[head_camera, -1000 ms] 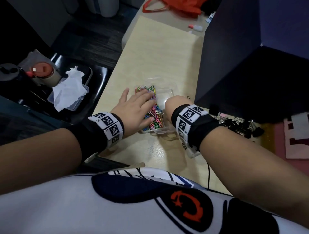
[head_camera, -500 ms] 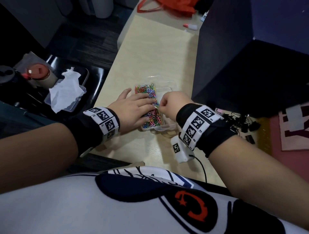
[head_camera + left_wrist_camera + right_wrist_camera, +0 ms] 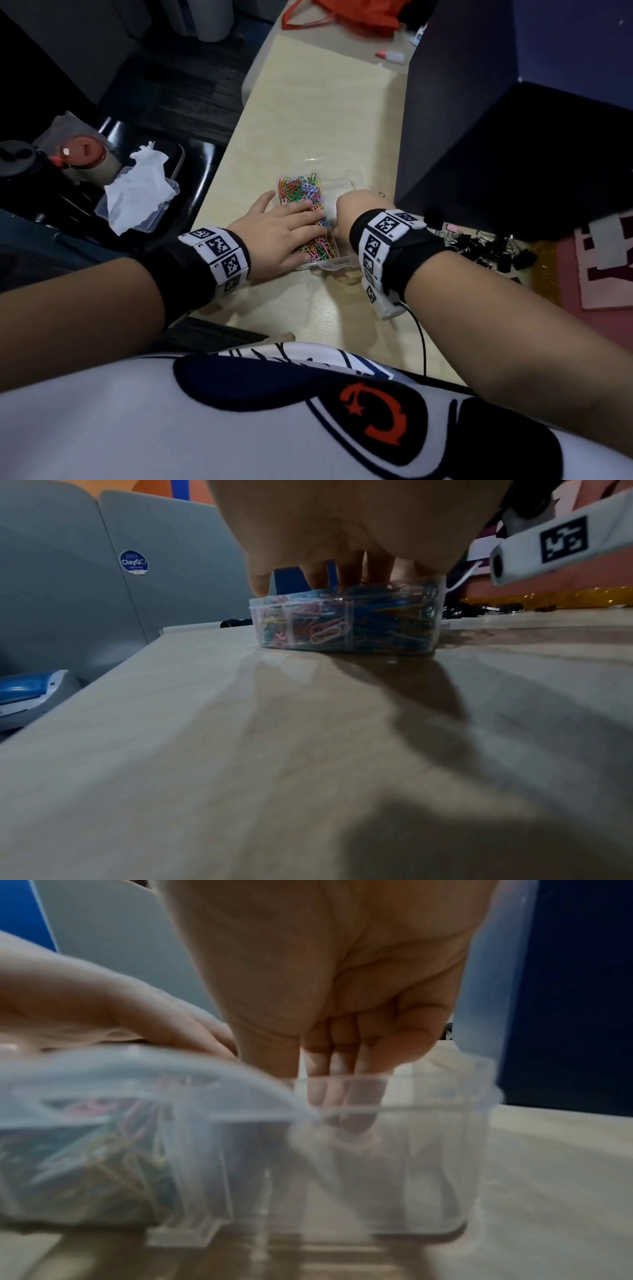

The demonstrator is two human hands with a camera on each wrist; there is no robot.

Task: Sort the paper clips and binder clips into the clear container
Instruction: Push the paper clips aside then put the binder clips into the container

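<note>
Right hand (image 3: 352,212) now dipped, fingers straight and empty, into the free container (image 3: 394,1150) half, left hand (image 3: 277,233) flat on paper clips (image 3: 301,190); binder clips (image 3: 486,246) still waiting.

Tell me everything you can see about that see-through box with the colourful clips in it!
The clear container looks like thin see-through plastic, open on top, standing flat on the pale wooden table. A wall splits it into two parts. The left part is packed with colourful paper clips; the right part looks empty. The left hand rests flat on the clips, fingers straight. The right hand dips its fingers into the empty part.
</note>
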